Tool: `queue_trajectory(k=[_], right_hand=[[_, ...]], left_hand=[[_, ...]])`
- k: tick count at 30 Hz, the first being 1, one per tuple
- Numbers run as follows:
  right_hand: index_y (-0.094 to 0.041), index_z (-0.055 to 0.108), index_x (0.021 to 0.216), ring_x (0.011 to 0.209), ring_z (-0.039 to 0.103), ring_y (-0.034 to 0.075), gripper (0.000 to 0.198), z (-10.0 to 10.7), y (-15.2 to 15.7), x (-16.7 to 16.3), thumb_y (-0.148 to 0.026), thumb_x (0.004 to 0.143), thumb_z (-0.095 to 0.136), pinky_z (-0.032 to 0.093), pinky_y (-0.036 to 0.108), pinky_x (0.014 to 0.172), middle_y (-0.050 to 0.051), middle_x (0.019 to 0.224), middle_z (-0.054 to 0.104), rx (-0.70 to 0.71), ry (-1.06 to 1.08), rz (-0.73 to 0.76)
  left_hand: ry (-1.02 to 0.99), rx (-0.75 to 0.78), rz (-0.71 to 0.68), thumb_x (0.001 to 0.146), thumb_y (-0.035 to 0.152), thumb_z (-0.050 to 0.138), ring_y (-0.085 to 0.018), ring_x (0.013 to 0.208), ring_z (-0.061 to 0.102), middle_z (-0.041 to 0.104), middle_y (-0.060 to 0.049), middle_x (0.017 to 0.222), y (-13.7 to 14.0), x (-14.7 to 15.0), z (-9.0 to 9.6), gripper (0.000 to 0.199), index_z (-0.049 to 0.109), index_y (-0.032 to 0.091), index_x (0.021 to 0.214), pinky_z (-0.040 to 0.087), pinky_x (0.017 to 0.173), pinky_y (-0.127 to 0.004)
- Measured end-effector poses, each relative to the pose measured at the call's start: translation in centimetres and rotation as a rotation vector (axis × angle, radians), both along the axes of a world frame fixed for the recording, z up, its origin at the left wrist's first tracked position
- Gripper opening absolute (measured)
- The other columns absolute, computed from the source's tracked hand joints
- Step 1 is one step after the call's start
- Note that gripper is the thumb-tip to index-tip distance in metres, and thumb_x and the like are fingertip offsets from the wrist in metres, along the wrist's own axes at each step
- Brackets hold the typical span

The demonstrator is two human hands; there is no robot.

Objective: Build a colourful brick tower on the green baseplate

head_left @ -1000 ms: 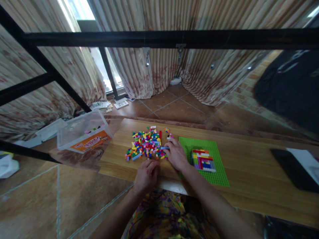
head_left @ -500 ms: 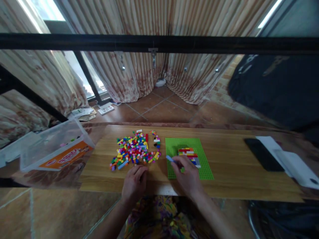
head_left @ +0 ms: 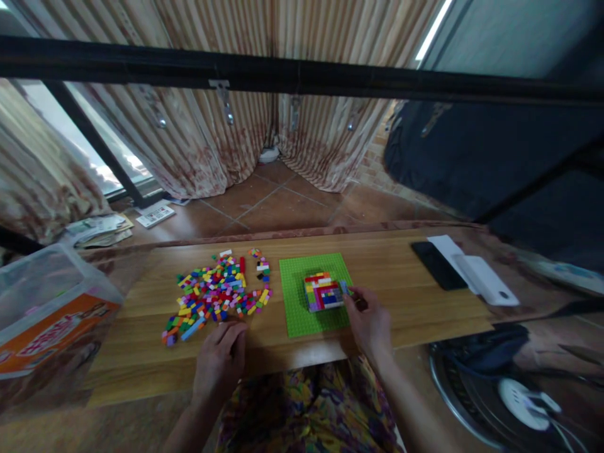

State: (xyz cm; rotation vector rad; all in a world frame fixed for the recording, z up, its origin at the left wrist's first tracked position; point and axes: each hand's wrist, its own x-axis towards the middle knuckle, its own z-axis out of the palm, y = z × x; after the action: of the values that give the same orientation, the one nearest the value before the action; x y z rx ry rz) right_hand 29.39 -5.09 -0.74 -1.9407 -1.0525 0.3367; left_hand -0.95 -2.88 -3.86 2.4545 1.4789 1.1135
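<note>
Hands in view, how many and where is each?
2: the left hand at the near side of the loose bricks, and the right hand beside the brick build on the green baseplate, holding a blue brick.

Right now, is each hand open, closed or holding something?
Left hand: curled near loose bricks; open or closed cannot be told.
Right hand: closed on a blue brick.

Wooden tabletop [head_left: 382,261]: loose bricks [head_left: 217,290], green baseplate [head_left: 295,289], black slab [head_left: 437,265], white case [head_left: 488,281].
</note>
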Motion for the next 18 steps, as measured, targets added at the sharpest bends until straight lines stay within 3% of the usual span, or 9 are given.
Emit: queue_trajectory(k=[8,18], right_hand=[[-0.017,0.072,0.101,0.069,0.061,0.017,0.032,-0.15,0.83,-0.81,-0.037,0.084,0.054,0.046,0.03,0.068,0.006,0.083,0.069,-0.007,-0.136,0.056],[-0.016,0.073,0.102,0.071,0.062,0.017,0.029,-0.27,0.86,-0.85,-0.033,0.085,0.056,0.048,0.029,0.068,0.007,0.087,0.07,0.028,-0.108,0.075]], left_hand=[[0.043,0.035,0.026,0.094,0.02,0.051,-0.017,0.081,0.067,0.07,-0.005,0.09,0.0,-0.05,-0.29,0.014,0.065,0.019,0.094,0.053,0.074,-0.028],[0.052,0.028,0.01,0.094,0.02,0.052,-0.017,0.083,0.067,0.07,-0.005,0.092,-0.05,-0.18,-0.37,0.014,0.065,0.02,0.096,0.053,0.076,-0.028]])
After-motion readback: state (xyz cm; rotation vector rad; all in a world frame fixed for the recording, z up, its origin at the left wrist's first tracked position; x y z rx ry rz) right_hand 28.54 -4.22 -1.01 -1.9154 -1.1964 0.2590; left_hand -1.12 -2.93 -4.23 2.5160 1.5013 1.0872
